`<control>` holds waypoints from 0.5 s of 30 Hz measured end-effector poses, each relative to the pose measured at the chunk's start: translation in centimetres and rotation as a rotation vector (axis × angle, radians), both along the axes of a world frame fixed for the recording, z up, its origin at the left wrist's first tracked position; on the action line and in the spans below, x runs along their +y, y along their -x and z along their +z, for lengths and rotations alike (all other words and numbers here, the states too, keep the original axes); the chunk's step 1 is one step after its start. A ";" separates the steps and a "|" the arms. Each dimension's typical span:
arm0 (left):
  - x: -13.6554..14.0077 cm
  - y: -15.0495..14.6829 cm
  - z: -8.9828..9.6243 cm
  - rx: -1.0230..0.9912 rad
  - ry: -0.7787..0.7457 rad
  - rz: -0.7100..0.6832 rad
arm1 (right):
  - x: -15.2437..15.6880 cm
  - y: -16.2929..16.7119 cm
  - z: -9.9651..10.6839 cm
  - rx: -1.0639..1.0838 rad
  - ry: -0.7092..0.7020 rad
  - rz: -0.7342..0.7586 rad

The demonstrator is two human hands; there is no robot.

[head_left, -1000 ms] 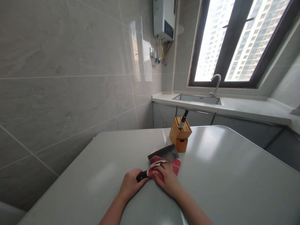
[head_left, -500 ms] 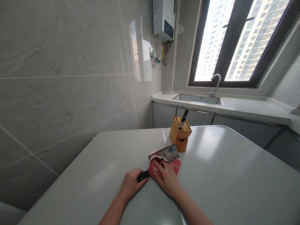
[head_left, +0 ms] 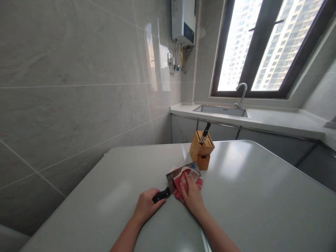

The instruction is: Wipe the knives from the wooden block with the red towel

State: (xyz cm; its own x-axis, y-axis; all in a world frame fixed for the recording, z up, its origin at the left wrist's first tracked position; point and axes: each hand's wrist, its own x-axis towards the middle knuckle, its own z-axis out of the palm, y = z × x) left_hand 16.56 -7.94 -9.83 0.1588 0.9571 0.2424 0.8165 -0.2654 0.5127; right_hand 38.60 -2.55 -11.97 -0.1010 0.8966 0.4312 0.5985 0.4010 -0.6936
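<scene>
My left hand point(head_left: 147, 204) is closed round the black handle of a cleaver point(head_left: 170, 177), whose broad metal blade points away to the right, low over the table. My right hand point(head_left: 193, 194) presses a red and white cloth point(head_left: 181, 182) onto the blade, fingers bent over the fabric. The cloth covers much of the blade; its upper edge and the part near the handle show. Just beyond the blade's far end stands a wooden knife block point(head_left: 202, 148) with one black-handled knife point(head_left: 205, 133) in it.
The pale table point(head_left: 126, 164) has a seam running through it. Behind it runs a counter point(head_left: 275, 120) with a sink point(head_left: 223, 111) and a faucet point(head_left: 243, 94). A tiled wall point(head_left: 78, 105) rises on the left, and a water heater point(head_left: 183, 24) hangs in the corner.
My right hand and the cloth have slid along the blade, away from the handle and to the right, uncovering the blade near the handle. My left hand has hardly moved.
</scene>
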 end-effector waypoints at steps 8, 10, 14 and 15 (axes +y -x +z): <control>0.2 0.3 -0.2 0.072 -0.084 -0.021 | 1.4 -1.0 -0.7 0.362 0.087 -0.137; 0.2 0.4 -0.2 0.091 -0.116 -0.017 | 1.8 -1.4 -0.7 0.435 0.121 -0.206; 0.2 0.6 -0.3 0.087 -0.185 -0.005 | 2.3 -2.1 -0.7 0.587 0.166 -0.299; 0.2 0.7 -0.4 0.082 -0.200 -0.002 | 2.3 -2.3 -0.7 0.615 0.177 -0.299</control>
State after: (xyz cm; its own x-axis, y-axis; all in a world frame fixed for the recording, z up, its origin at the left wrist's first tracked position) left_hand 15.91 -7.71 -10.21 0.1876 0.8909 0.4137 0.8528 -0.3567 0.3815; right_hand 40.87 -0.21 -12.70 0.3755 0.9099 0.1762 0.1441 0.1305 -0.9809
